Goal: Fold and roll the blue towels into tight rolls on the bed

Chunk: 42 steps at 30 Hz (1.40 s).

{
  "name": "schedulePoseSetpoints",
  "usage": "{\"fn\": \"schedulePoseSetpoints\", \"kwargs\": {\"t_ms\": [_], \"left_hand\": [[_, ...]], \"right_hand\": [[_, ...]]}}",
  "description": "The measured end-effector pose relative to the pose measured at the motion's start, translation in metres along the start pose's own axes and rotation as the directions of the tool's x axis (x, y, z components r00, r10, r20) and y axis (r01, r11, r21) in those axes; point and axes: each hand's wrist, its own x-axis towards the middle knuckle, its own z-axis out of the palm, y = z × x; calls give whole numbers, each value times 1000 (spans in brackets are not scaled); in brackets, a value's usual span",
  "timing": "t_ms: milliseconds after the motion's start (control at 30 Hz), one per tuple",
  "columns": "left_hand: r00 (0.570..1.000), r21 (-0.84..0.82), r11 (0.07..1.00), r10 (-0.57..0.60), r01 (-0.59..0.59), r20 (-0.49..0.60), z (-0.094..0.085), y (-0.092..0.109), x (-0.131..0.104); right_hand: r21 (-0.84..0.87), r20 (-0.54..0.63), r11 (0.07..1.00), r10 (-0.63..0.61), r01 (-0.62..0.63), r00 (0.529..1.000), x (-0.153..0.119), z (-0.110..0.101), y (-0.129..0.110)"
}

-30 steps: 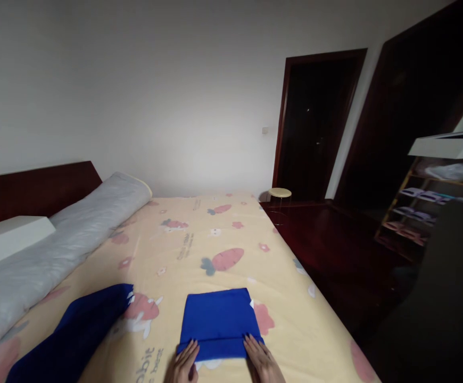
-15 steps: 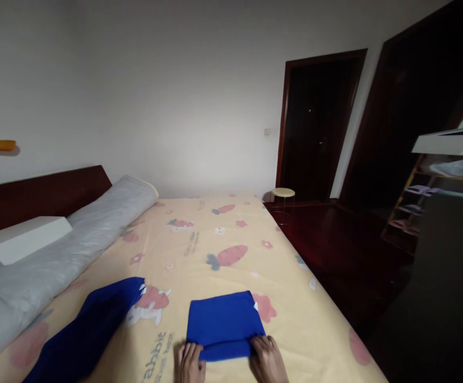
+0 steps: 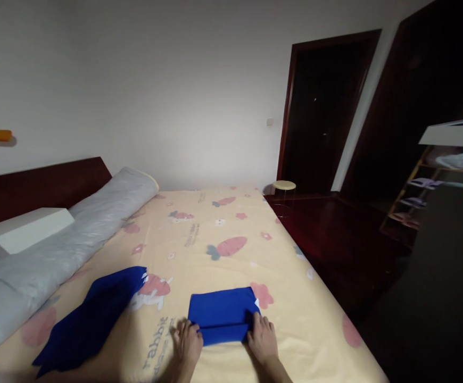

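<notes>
A folded piece of blue cloth (image 3: 223,308) with a small white tag lies flat on the bed in front of me. Its near edge is turned up in a strip. My left hand (image 3: 188,341) grips the left end of this strip, fingers curled over it. At the right end, my right hand (image 3: 263,338) holds the cloth the same way, just below the tag. A second blue cloth (image 3: 91,319), also with a white tag, is spread loosely to the left, apart from both hands.
The bed (image 3: 231,271) has a yellow sheet with carrot and rabbit prints. Along its left side lie a grey rolled bedding piece (image 3: 96,223) and a white box (image 3: 32,229). Beyond the right edge stand a round stool (image 3: 284,185) and a shelf rack (image 3: 411,199).
The turned-up strip at the near edge has moved away from me, making the blue cloth shorter. Both hands have moved forward with it. The view has tilted slightly down.
</notes>
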Motion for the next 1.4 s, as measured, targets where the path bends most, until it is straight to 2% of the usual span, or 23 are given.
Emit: {"fn": "schedulePoseSetpoints", "kwargs": {"t_ms": [67,133,233,333,400,500,567,733,833,900,967,1067,1133,1233,1333,1400], "left_hand": [[998,17,998,-53,53,15,0,-3,3],[996,41,996,-83,84,-21,3,-6,3],[995,69,996,-44,50,-90,14,-2,0],[979,19,981,194,-193,-66,34,15,-9],[927,-46,926,374,-375,-19,47,28,-16],[869,-102,868,493,-487,50,56,34,-22],[858,-108,860,508,-499,81,51,23,-22],[890,-57,907,420,-416,177,22,-19,-13],[896,-22,924,375,-382,238,13,-24,-7],[909,16,934,342,-356,237,17,-14,-6],[929,39,940,327,-338,174,31,1,-8],[917,-4,920,392,-393,74,59,22,-16],[902,-34,904,428,-426,65,74,24,-21],[894,-29,900,435,-435,106,77,6,-23],[885,8,891,449,-454,121,62,-25,-19],[880,25,882,467,-470,86,54,-39,-15]], "right_hand": [[7,-39,1000,13,-12,999,-2,4,3],[18,-91,1000,-11,13,996,-4,5,7],[29,-171,998,-44,50,984,-8,10,5],[71,-188,985,-140,156,972,-10,20,-13],[123,-128,950,-270,286,954,-12,27,-28],[192,-14,883,-434,429,901,-13,31,-39],[201,20,866,-472,459,882,-14,27,-29],[126,-28,911,-392,393,919,-14,18,31],[102,-78,913,-388,395,918,-11,22,50],[96,-147,916,-374,390,916,-7,27,42],[112,-195,911,-371,396,908,-4,30,20],[185,-125,852,-475,491,871,-5,32,-20],[232,-50,817,-532,528,845,-9,32,-34],[246,-6,829,-517,502,856,-16,30,-23],[214,-26,859,-471,465,882,-19,26,13],[195,-44,862,-469,468,882,-17,24,34]]}}
